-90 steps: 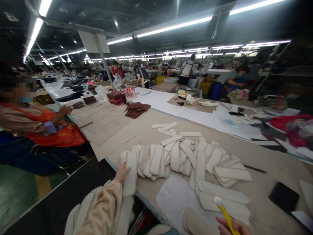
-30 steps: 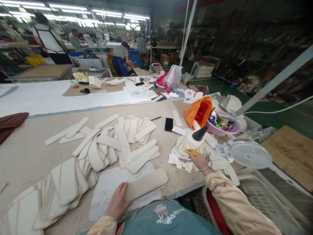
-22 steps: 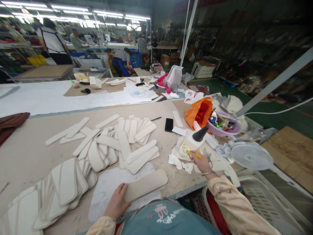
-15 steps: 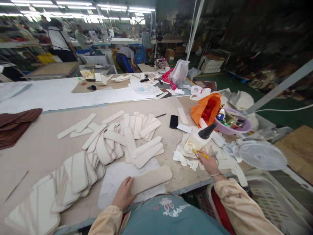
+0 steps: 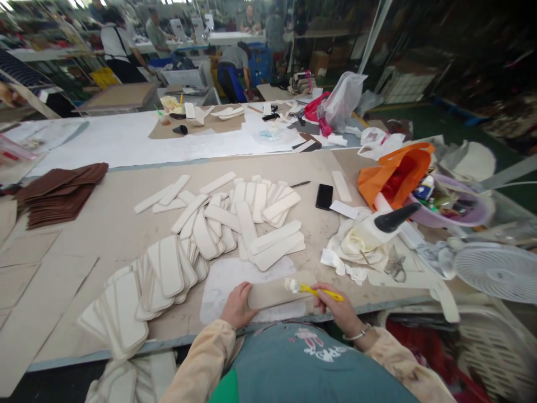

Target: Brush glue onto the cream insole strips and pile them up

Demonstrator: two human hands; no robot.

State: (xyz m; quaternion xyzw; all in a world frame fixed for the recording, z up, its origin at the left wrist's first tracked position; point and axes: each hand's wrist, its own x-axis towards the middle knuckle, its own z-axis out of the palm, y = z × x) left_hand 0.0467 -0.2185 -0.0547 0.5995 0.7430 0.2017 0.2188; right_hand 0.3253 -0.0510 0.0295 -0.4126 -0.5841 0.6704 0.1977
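My left hand presses down the left end of a beige oblong pad lying on a white sheet at the table's near edge. My right hand grips a yellow-handled brush; its white bristles touch the pad's top. Several more white oblong pads lie fanned across the table beyond. A white glue bottle with a black nozzle lies tilted on crumpled rags to the right.
A black phone, an orange bag, a purple bowl of odds and ends and a small white fan sit at right. Brown pieces are stacked at far left. Other people work at tables behind.
My right hand has come back from the glue bottle with the brush and now rests its bristles on the pad. My view has tilted down and leftward.
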